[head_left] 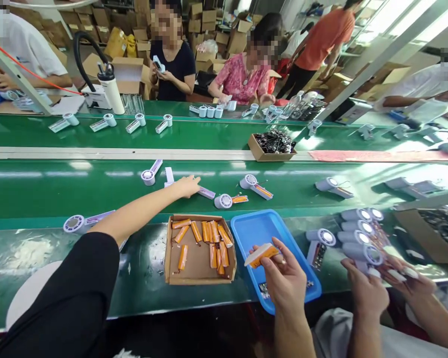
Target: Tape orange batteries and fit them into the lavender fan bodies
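My left hand (188,186) reaches across to the green belt, its fingers curled down on a handheld fan. The fan's pale purple handle (206,192) sticks out to the right, while its head is hidden under the hand. My right hand (285,273) pinches an orange battery (263,254) with a whitish strip along it, above a blue tray (242,226). A shallow cardboard box (168,258) to the left of the tray holds several orange batteries with short wires. Beside my left hand lies another fan (148,177). Two fans (223,201) with orange batteries in their handles lie right of it.
On the right, a co-worker's hands (369,293) hold a fan near a cluster of fans (358,226). A box of dark parts (272,154) stands on the divider rail. More fans (136,123) line the far belt, where several people sit or stand. A fan (74,224) lies by my left forearm.
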The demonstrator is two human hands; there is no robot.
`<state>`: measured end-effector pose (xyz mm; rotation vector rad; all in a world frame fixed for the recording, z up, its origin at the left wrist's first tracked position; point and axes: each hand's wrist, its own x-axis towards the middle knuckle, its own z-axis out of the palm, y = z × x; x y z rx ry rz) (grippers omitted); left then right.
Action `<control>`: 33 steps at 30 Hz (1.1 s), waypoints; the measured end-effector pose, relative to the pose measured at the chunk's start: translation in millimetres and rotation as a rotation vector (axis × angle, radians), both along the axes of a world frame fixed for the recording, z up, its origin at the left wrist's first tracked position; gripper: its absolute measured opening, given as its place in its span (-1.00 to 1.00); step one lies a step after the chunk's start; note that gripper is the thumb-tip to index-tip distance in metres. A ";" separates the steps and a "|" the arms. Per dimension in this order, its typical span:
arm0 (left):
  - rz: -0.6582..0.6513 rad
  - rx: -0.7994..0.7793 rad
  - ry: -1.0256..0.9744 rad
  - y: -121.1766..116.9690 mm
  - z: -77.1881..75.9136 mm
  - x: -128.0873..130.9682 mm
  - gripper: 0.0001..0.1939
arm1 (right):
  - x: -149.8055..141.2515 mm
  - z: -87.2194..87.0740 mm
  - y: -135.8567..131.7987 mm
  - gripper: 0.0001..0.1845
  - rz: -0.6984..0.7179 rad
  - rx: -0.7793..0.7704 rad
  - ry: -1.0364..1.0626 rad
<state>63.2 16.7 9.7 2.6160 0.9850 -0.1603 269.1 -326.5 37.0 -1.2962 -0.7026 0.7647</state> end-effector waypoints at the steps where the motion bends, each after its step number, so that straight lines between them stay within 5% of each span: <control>1: -0.009 -0.015 -0.009 0.8 -1.2 -6.4 -0.75 | 3.4 1.8 13.0 -0.39 0.038 0.000 -0.037; 6: -0.039 -0.131 -0.073 11.7 0.1 -9.8 -0.93 | 1.6 14.8 128.6 -0.43 0.259 0.032 -0.318; 9: -0.028 -0.193 -0.127 17.2 0.4 -3.5 -0.88 | -9.1 13.1 194.9 -0.46 0.470 -0.134 -0.710; 12: 0.046 -0.212 -0.172 17.7 -3.2 1.6 -0.80 | -17.8 3.7 229.9 -0.53 0.596 -0.277 -1.036; 24: 0.262 -0.246 -0.201 10.7 -12.6 24.8 -0.68 | -33.6 -8.1 243.4 -0.52 0.767 -0.579 -1.560; 30: 0.368 -0.116 -0.294 -25.2 28.8 36.6 -0.71 | -30.9 24.4 252.9 -0.57 0.885 -0.573 -1.635; 33: 0.297 -0.022 -0.464 -74.8 41.4 -16.9 -0.59 | -16.1 31.4 214.9 -0.51 0.837 -0.420 -1.589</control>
